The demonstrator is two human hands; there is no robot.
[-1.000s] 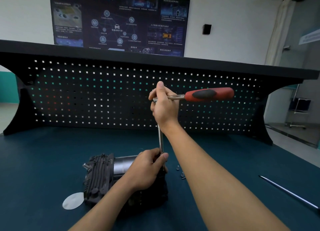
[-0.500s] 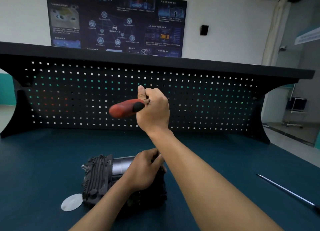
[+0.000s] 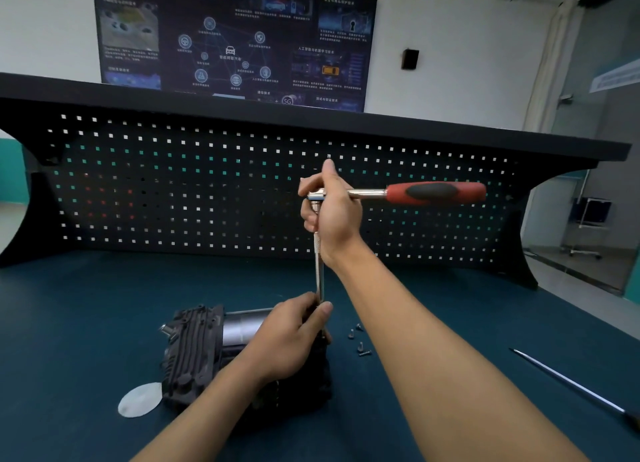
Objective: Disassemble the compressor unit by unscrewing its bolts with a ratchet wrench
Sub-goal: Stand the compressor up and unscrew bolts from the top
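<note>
Fingers of the right hand (image 3: 334, 219) curl round the head of the ratchet wrench (image 3: 434, 193), with its red handle jutting out to the right, probably so the palm can press the tool down while it turns. Straight below that grip, the extension bar (image 3: 318, 267) drops into the left hand (image 3: 287, 344), which pinches its lower end to steady it on the compressor unit (image 3: 194, 351) underneath. Loose bolts (image 3: 360, 345) lie just right of the lower grip, and farther right is a thin rod (image 3: 571, 387).

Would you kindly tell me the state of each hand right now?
Left hand: closed around the extension bar.
Right hand: closed around the ratchet wrench, at its head.
</note>
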